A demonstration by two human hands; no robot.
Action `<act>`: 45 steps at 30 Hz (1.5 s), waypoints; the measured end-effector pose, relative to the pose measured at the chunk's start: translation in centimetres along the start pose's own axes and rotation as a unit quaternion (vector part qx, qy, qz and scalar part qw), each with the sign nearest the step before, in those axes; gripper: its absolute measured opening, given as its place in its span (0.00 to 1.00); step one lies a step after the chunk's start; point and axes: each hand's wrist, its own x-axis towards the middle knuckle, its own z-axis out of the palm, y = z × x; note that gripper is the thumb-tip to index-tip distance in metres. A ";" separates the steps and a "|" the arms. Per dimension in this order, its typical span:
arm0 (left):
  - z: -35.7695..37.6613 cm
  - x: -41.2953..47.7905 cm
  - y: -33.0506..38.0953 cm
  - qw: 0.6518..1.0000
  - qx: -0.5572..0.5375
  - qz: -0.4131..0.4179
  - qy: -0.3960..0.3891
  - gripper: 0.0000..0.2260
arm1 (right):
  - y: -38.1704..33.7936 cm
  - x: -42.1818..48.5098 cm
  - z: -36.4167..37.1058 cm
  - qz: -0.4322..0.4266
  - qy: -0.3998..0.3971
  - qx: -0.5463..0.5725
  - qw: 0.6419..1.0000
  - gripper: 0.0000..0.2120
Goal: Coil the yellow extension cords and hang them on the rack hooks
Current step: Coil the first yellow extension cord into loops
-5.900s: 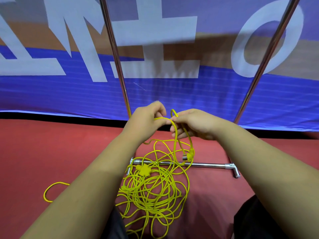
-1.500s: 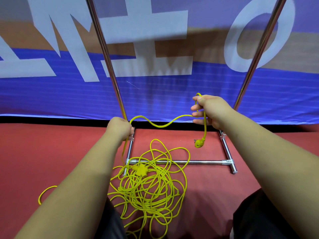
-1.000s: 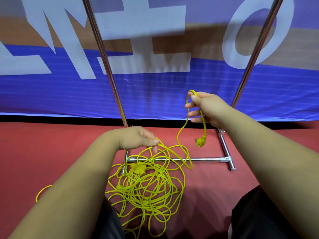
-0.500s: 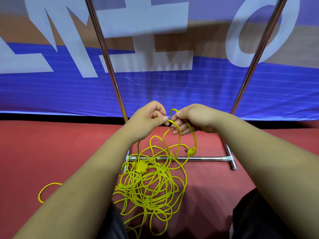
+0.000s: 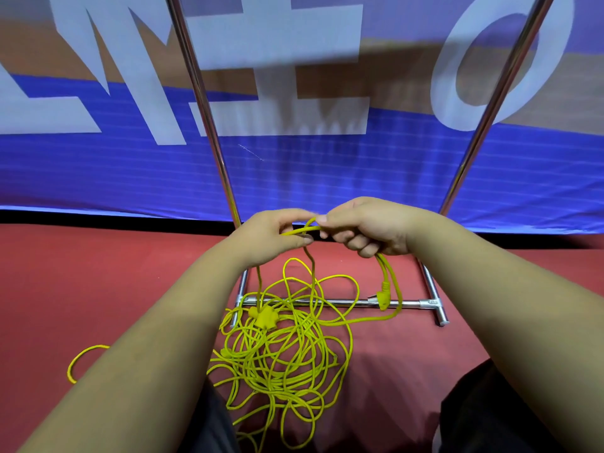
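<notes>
Cord (image 5: pixel 265 317) heaped on floor (image 5: pixel 98 289) | left fingers (image 5: pixel 295 217) pinch it | right fingers (image 5: pixel 356 245) clamp loop

Head camera (sole view), facing forward-down, close over hands (image 5: pixel 327 233).

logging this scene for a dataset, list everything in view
banner: one, blue with white letters, behind the rack
floor: one, red, underfoot
rack uprights: two, chrome, before the banner
rack crossbar: one, chrome, on the floor
yellow cord: one tangled heap, strand count unclear, at the crossbar
socket block: one, yellow, on the heap
plug: one, yellow, dangling before the crossbar
trousers: dark, bottom edge
left hand: pinches the cord
right hand: grips cord loops
</notes>
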 end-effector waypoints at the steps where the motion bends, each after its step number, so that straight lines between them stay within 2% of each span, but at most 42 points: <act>1: 0.2 0.2 0.0 1.000 0.011 0.000 -0.002 0.09 | -0.1 -0.1 0.1 0.003 -0.009 -0.005 1.000 0.12; 4: 0.3 0.7 0.2 0.994 0.076 -0.034 0.071 0.01 | -0.1 -0.1 0.2 0.016 -0.003 -0.020 1.000 0.11; 8: 0.0 1.1 0.4 0.973 0.171 -0.043 0.148 0.03 | 0.0 0.0 0.2 0.007 0.007 -0.023 1.000 0.14; 14: -0.4 1.3 -0.4 0.973 0.184 -0.029 0.137 0.06 | 0.1 -0.1 0.0 0.003 -0.001 -0.048 0.999 0.15; 19: -0.7 1.3 -0.8 0.935 0.328 -0.008 0.134 0.02 | 0.2 0.1 0.1 0.028 -0.008 -0.074 0.997 0.14; 24: -0.7 1.7 -0.6 0.902 0.397 -0.026 0.167 0.07 | 0.0 0.3 -0.1 0.035 0.002 -0.110 0.993 0.17; 27: -0.4 1.7 -0.7 0.904 0.392 -0.041 0.166 0.06 | 0.2 0.5 -0.2 0.036 0.019 -0.140 0.989 0.17; 29: -0.1 1.6 -1.1 0.923 0.344 -0.057 0.165 0.06 | 0.6 0.7 -0.2 0.023 0.031 -0.132 0.990 0.17; 31: -0.1 1.4 -2.0 0.956 0.230 -0.086 0.159 0.09 | 0.8 0.9 -0.4 0.004 0.044 -0.104 0.994 0.17; 33: -0.4 1.1 -3.3 0.973 0.134 -0.110 0.153 0.11 | 0.7 0.7 -0.8 -0.010 0.063 -0.061 0.996 0.16; 39: -1.2 0.5 -7.4 0.974 0.112 -0.170 0.104 0.10 | 0.7 0.4 -2.4 -0.040 0.139 0.116 0.983 0.17; 42: -1.4 0.0 -9.9 0.964 0.167 -0.191 0.083 0.09 | 0.9 0.5 -3.4 -0.063 0.198 0.240 0.948 0.17; 45: -1.8 -0.6 -11.9 0.931 0.238 -0.278 0.013 0.11 | 1.2 0.2 -5.2 -0.103 0.285 0.382 0.873 0.17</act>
